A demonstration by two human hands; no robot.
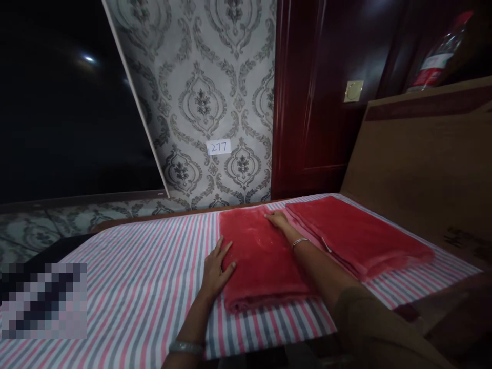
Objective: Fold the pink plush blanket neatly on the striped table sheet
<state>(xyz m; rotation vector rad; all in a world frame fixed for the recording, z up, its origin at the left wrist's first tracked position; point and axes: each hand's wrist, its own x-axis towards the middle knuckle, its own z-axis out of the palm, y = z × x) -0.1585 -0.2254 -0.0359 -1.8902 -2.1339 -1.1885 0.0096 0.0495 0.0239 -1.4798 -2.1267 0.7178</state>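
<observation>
A folded red plush cloth (257, 261) lies flat on a striped cloth (154, 266) in front of me. My left hand (217, 269) rests along its left edge, fingers spread and thumb on the red pile. Across the far right part of the same cloth reaches my right hand (277, 220), its fingers stretched out and laid on the surface near the far edge. Neither hand grips anything that I can see. To the right, a second folded red cloth (349, 230) lies close beside the first one, with a small white tag at its near left edge.
Behind the table stands a wall with patterned paper and a note (219, 147) reading 277. A large dark screen (69, 102) is at the left. On the right, a cardboard box (423, 154) rises beside the table, with a plastic bottle (434, 61) on top.
</observation>
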